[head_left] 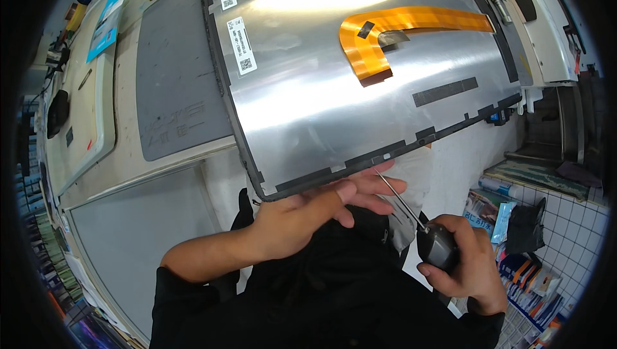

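Observation:
A large flat display panel (308, 121), with a silvery metal back, dark edging and an orange ribbon cable (360, 34), reaches over the worktable's front edge. My left hand (302, 217) is at its near edge, partly hidden beneath it, fingers stretched out and apart. Whether it bears the panel's weight, I cannot tell. My right hand (466, 262) is closed round the dark rounded handle of a tool (439, 246) with a thin metal shaft. The shaft's tip points up at the panel's near edge, close to my left fingertips; contact there is unclear.
A grey mat (177, 85) lies on the worktable left of the panel, with a pale tray (96, 117) farther left. White equipment (546, 27) stands at the far right. Lower right, a white wire rack (565, 227) holds packets and a black bag (526, 225).

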Demonstrator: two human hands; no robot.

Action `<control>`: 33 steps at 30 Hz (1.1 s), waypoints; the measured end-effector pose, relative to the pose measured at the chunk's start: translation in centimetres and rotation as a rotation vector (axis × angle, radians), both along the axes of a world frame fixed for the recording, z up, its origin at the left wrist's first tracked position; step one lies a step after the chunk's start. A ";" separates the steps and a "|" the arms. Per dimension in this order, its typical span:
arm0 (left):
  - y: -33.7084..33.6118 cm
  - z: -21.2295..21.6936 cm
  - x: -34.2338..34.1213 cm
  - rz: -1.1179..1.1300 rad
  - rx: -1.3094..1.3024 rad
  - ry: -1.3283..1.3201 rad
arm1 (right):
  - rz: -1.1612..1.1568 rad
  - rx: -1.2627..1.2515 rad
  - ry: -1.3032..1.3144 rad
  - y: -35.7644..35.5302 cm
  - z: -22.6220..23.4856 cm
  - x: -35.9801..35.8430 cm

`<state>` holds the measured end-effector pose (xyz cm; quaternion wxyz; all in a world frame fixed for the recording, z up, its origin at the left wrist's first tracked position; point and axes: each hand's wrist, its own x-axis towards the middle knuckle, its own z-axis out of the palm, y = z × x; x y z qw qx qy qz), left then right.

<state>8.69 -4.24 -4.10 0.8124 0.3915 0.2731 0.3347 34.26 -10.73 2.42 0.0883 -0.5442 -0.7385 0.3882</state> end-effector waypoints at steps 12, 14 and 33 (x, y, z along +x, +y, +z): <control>0.1 0.3 0.0 -0.005 0.048 -0.033 | 0.004 0.001 -0.049 0.3 0.6 -0.7; 0.0 0.3 0.1 -0.004 0.042 -0.035 | 0.009 -0.006 -0.066 0.3 0.9 -0.9; -0.6 -0.7 -1.5 -0.037 -0.003 -0.027 | 0.063 -0.037 -0.064 0.5 1.0 -0.9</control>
